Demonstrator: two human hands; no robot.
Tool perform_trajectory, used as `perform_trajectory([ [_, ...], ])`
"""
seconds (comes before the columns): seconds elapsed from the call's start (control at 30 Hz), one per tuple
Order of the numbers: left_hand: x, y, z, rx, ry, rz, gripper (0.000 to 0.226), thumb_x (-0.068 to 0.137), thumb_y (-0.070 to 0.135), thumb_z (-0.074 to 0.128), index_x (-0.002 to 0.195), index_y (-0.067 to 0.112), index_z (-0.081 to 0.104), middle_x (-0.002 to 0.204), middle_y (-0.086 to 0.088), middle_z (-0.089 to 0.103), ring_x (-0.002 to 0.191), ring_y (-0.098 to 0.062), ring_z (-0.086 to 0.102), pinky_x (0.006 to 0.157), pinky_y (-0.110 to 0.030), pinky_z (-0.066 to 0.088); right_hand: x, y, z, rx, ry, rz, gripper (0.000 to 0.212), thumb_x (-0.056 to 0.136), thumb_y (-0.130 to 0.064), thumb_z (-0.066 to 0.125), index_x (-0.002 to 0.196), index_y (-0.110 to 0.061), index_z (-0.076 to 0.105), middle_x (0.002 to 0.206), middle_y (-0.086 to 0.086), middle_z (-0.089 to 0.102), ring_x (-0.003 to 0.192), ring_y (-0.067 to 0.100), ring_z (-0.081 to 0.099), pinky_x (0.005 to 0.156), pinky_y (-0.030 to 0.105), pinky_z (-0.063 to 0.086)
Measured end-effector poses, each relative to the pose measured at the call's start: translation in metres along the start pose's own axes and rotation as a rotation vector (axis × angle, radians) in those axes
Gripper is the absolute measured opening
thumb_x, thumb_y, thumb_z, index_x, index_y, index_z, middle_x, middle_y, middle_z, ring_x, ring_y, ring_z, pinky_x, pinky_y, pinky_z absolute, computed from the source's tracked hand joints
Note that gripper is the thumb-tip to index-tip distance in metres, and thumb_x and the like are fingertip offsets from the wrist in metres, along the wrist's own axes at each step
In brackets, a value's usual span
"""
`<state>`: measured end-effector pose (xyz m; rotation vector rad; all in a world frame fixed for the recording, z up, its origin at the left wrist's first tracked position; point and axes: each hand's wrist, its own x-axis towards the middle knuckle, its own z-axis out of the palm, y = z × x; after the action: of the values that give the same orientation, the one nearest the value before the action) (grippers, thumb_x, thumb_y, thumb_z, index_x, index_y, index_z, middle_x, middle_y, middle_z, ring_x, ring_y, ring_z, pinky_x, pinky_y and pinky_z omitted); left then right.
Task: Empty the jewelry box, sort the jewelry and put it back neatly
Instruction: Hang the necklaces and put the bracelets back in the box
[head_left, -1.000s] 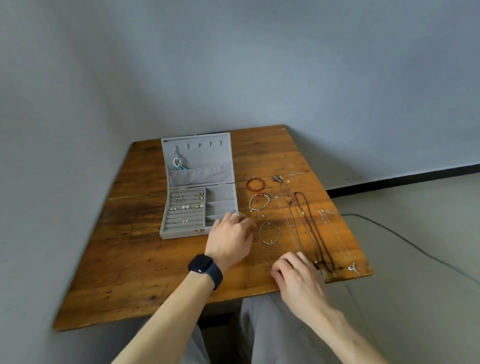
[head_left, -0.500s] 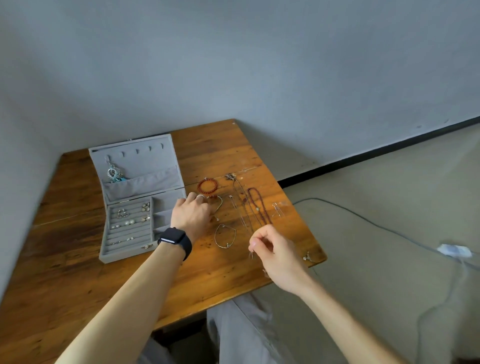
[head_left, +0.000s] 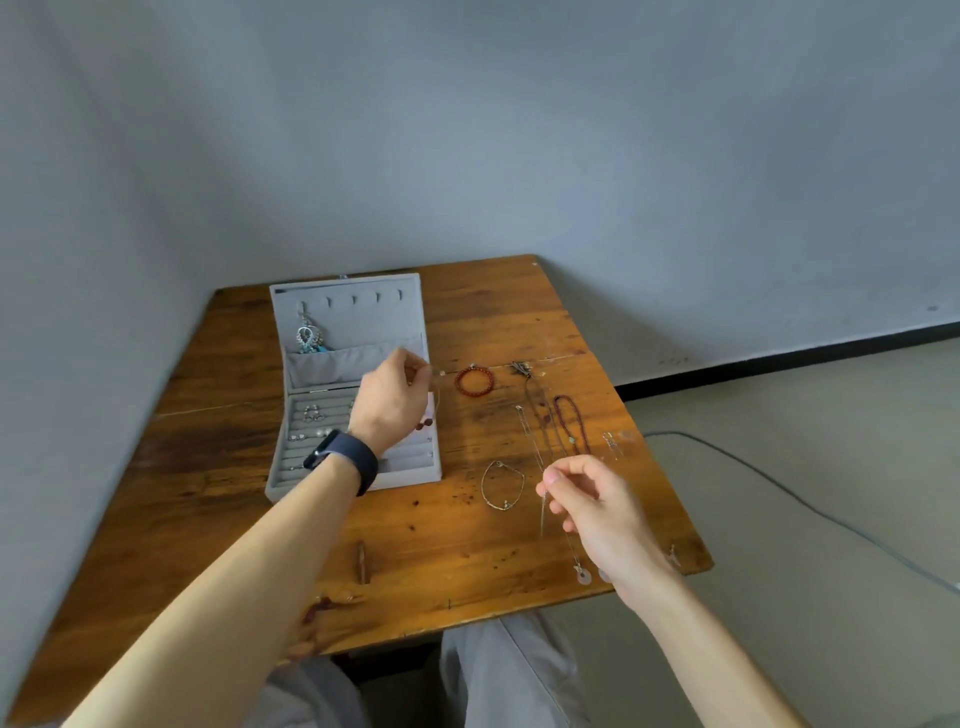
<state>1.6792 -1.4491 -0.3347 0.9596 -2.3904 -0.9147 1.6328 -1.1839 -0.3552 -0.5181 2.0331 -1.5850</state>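
Observation:
The grey jewelry box (head_left: 332, 312) lies open at the back left of the wooden table (head_left: 218, 519), with earrings in its ring rolls (head_left: 311, 415) and a turquoise pendant (head_left: 309, 338) hung in the lid. My left hand (head_left: 392, 400) hovers over the box's right compartments, pinched on a thin cord bracelet whose red beads (head_left: 423, 425) dangle below. My right hand (head_left: 587, 499) pinches a fine chain necklace (head_left: 543, 514); its round pendant (head_left: 582, 574) rests on the table. A red bead bracelet (head_left: 472, 381), a thin bangle (head_left: 498, 486) and a dark bead necklace (head_left: 569, 421) lie on the table.
More thin chains (head_left: 535, 410) and small earrings (head_left: 610, 441) lie at the table's right side, and a small charm (head_left: 672, 556) sits near the right edge. A cable (head_left: 779, 488) runs across the floor to the right. Walls close in behind and to the left.
My left hand has picked the cord bracelet off the table and carried it up over the box. My right hand has lifted, pinching the fine chain.

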Motion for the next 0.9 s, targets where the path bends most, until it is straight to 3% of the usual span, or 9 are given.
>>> perform_trajectory([
  [0.1,0.011,-0.004,-0.02,-0.03,0.003,-0.031,0.01,0.1,0.026,0.053,0.1,0.02,0.06,0.081,0.015,0.068,0.075,-0.003,0.064,0.052,-0.009,0.042,0.003,-0.001,0.015,-0.003,-0.049,-0.008,0.006,0.097,-0.028,0.061,0.098,-0.027,0.066,0.089,-0.016,0.072,0.079,0.002,0.064,0.065,0.017,0.053],
  [0.2,0.021,-0.009,-0.027,0.002,-0.036,-0.063,0.01,0.1,0.026,0.053,0.102,0.019,0.06,0.082,0.013,0.069,0.085,-0.01,0.066,0.078,-0.026,0.052,0.008,-0.004,0.026,-0.006,-0.071,-0.019,0.006,0.097,-0.028,0.061,0.097,-0.028,0.067,0.089,-0.017,0.072,0.079,0.001,0.064,0.064,0.017,0.053],
  [0.27,0.026,-0.011,-0.027,0.008,-0.053,-0.09,0.01,0.101,0.025,0.053,0.102,0.017,0.06,0.086,0.008,0.071,0.09,-0.013,0.066,0.087,-0.031,0.053,0.011,-0.005,0.03,-0.017,-0.079,-0.033,0.006,0.097,-0.029,0.06,0.097,-0.029,0.067,0.09,-0.016,0.072,0.08,0.002,0.065,0.067,0.019,0.053],
  [0.43,0.04,-0.018,-0.02,0.038,-0.098,-0.152,0.012,0.1,0.022,0.053,0.091,0.021,0.06,0.088,0.005,0.07,0.087,-0.013,0.064,0.079,-0.029,0.051,0.014,-0.005,0.029,-0.008,-0.093,-0.074,0.006,0.096,-0.029,0.06,0.096,-0.029,0.067,0.091,-0.015,0.072,0.082,0.002,0.065,0.069,0.017,0.051],
  [0.53,0.042,-0.025,-0.015,0.157,-0.132,-0.204,0.015,0.098,0.026,0.054,0.089,0.02,0.063,0.09,-0.004,0.068,0.079,-0.015,0.061,0.066,-0.026,0.048,0.015,-0.005,0.026,0.01,-0.089,-0.09,0.006,0.096,-0.027,0.061,0.096,-0.027,0.067,0.09,-0.014,0.072,0.08,0.002,0.065,0.067,0.014,0.05],
  [0.6,0.04,-0.031,-0.016,0.253,-0.14,-0.23,0.019,0.097,0.026,0.052,0.093,0.015,0.067,0.092,-0.01,0.069,0.089,-0.025,0.064,0.079,-0.035,0.056,0.016,-0.006,0.025,0.021,-0.088,-0.094,0.006,0.096,-0.027,0.061,0.096,-0.028,0.067,0.09,-0.014,0.073,0.08,0.002,0.065,0.067,0.014,0.05],
  [0.7,0.037,-0.035,-0.018,0.442,-0.108,-0.209,0.026,0.095,0.027,0.051,0.105,0.01,0.068,0.109,-0.015,0.067,0.108,-0.034,0.059,0.093,-0.047,0.053,0.015,-0.007,0.024,0.017,-0.094,-0.105,0.005,0.096,-0.029,0.061,0.097,-0.028,0.066,0.091,-0.014,0.073,0.082,0.0,0.065,0.067,0.013,0.049],
  [0.8,0.035,-0.036,-0.02,0.652,-0.075,-0.153,0.031,0.093,0.028,0.057,0.117,0.009,0.066,0.126,-0.015,0.058,0.122,-0.034,0.046,0.1,-0.049,0.044,0.014,-0.008,0.024,0.013,-0.099,-0.112,0.005,0.096,-0.03,0.061,0.097,-0.029,0.066,0.091,-0.016,0.073,0.084,-0.001,0.065,0.067,0.013,0.048],
  [0.9,0.034,-0.037,-0.02,0.744,-0.093,-0.119,0.026,0.093,0.027,0.061,0.114,0.014,0.07,0.125,-0.012,0.059,0.122,-0.033,0.046,0.099,-0.048,0.043,0.013,-0.009,0.023,0.017,-0.093,-0.119,0.004,0.096,-0.03,0.061,0.097,-0.03,0.066,0.092,-0.015,0.073,0.085,-0.001,0.065,0.069,0.014,0.049],
])
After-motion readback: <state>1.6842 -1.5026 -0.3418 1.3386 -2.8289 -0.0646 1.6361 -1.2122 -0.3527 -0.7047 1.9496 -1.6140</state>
